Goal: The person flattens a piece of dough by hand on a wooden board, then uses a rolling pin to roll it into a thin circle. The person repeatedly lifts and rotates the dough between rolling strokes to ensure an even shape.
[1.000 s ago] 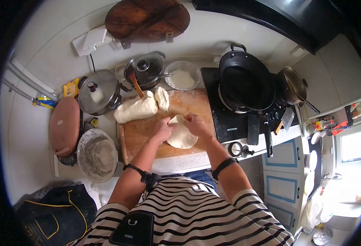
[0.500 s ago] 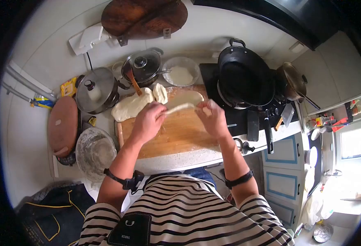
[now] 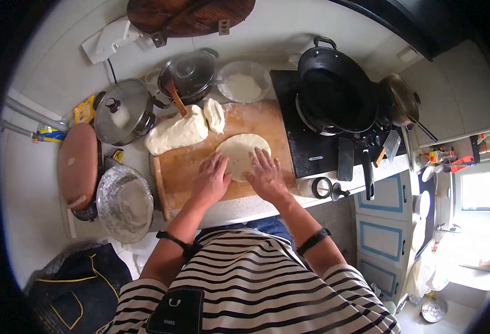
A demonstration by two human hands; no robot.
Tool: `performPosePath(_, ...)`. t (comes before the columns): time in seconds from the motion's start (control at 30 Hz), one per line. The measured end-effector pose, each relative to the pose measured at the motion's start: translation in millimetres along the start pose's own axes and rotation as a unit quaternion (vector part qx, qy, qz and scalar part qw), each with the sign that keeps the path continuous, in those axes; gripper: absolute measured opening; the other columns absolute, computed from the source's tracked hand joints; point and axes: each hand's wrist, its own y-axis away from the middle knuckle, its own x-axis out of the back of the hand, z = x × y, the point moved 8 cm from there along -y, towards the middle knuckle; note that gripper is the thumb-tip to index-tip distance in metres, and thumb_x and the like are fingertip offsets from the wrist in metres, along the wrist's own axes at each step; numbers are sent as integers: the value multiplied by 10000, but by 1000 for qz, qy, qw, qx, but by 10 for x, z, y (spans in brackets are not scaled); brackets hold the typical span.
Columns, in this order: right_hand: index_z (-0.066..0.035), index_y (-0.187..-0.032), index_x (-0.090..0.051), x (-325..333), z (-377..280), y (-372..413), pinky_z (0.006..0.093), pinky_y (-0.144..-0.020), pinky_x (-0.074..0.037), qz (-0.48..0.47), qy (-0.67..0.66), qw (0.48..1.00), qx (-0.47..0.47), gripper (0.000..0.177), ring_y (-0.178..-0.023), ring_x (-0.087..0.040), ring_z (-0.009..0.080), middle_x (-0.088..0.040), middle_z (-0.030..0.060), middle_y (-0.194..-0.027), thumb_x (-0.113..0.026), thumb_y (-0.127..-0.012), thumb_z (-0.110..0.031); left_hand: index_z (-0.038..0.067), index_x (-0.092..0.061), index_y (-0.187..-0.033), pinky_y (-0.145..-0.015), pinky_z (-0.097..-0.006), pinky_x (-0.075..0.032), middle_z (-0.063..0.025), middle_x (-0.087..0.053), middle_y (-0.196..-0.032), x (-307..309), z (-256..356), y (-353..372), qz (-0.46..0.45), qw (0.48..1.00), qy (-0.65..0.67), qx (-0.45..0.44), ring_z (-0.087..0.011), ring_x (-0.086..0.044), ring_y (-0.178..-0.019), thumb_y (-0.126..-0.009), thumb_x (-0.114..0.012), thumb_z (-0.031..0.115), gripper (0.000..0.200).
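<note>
A round flat sheet of dough lies on the wooden board. My left hand rests on its near left edge, fingers stretched out. On its right side lies my right hand, flat with the fingers spread. Beyond them, toward the back left of the board, sit a large lump of dough and a smaller cut piece of dough. A brown wooden handle leans at the large lump; its other end is hard to make out.
A floury metal basin stands left of the board. Behind are lidded pots and a bowl of flour. A black wok sits on the stove at right, with a cleaver nearby. A glass jar stands at the counter's front edge.
The dough sheet, held up between both hands before, now lies flat on the board. Both hands have come down and nearer to me, from pinching its edge to lying open on it.
</note>
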Motion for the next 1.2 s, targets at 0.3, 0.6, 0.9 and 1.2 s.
performPosePath(0.3,38,-1521,-294,-249,72,385,608,-1180,-190,-83,50,995,40,920,-1509,-219,380,-252,230,-1611,-601,-900,-567,71,-488,-1388,-1117,-579,-334,-151,-408,-1531,-204,-169,177,9,999,-31,-25,-394,-403,-1397,-893,-661,270,561)
performPosePath(0.6,22,-1534,-283,-334,-24,445,603,-1183,-168,-127,41,991,8,917,-1510,-215,374,-242,240,-1613,-495,-935,-638,75,-525,-1331,-1080,-585,-362,-142,-440,-1507,-101,-111,159,35,999,-28,-18,-394,-441,-1363,-862,-661,206,505)
performPosePath(0.9,20,-1543,-262,-450,-241,394,591,-1199,-152,-218,75,973,17,932,-1527,-150,364,-161,227,-1641,-514,-930,-635,49,-526,-1325,-1092,-553,-378,-154,-449,-1492,7,-111,150,48,998,-25,11,-384,-451,-1359,-887,-628,172,466)
performPosePath(1.2,47,-1539,-252,-547,-472,212,592,-1207,-142,-207,89,973,52,955,-1526,-156,375,-201,248,-1623,-521,-926,-635,25,-520,-1330,-1103,-501,-398,-167,-484,-1454,-35,-226,188,73,997,-8,22,-362,-480,-1340,-907,-565,70,427)
